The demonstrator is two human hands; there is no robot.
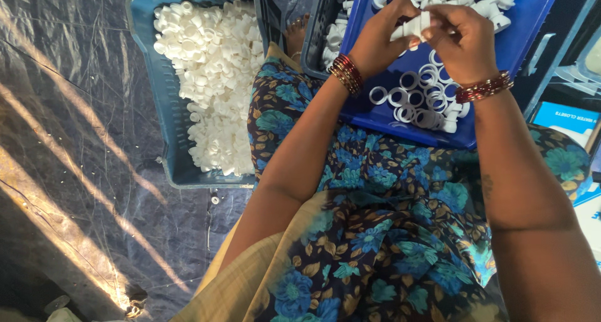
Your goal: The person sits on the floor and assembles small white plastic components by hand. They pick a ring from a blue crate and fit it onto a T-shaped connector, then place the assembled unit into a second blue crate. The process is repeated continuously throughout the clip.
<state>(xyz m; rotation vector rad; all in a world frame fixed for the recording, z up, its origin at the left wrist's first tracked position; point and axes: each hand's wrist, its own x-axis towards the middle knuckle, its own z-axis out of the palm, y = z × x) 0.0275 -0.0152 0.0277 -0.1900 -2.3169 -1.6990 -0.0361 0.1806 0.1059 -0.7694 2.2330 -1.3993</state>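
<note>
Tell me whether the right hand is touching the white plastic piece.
Touching: the head view shows the right hand pinching the white plastic piece.

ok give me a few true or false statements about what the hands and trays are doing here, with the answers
1. Both hands hold one small white plastic part between them. True: the left hand and right hand meet on it above the blue tray.
2. The blue tray holds only red caps. False: it holds white rings and white fittings.
3. A grey-blue crate full of white caps sits to the person's left. True.
4. The person's wrists are bare. False: both wear red and gold bangles.
5. The blue tray rests on the person's lap. True: its near edge lies on the floral cloth.
</note>
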